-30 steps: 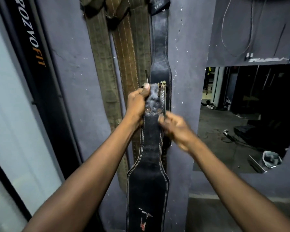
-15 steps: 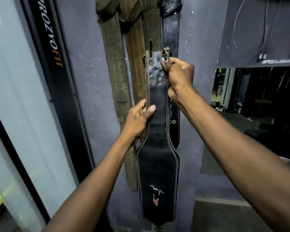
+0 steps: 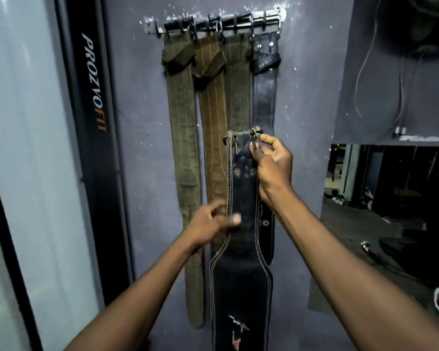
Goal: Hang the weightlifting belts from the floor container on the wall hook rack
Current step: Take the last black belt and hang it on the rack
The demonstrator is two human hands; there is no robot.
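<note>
Four belts are already hung on the hook rack [image 3: 213,22] at twelve o'clock — a fifth, the black belt [image 3: 242,224], is held below, not yet hooked. Its buckle end is pinched by the right hand [image 3: 270,168]; the left hand [image 3: 208,224] is loosely closed on its edge, thumb across the front.

Held belt [image 3: 241,198] runs off bottom edge. Left hand [image 3: 208,224] motion-blurred, grip unclear. Hung black belt [image 3: 264,97] partly hidden behind right hand [image 3: 271,163]. Rack [image 3: 213,24] hooks too small to resolve.
</note>
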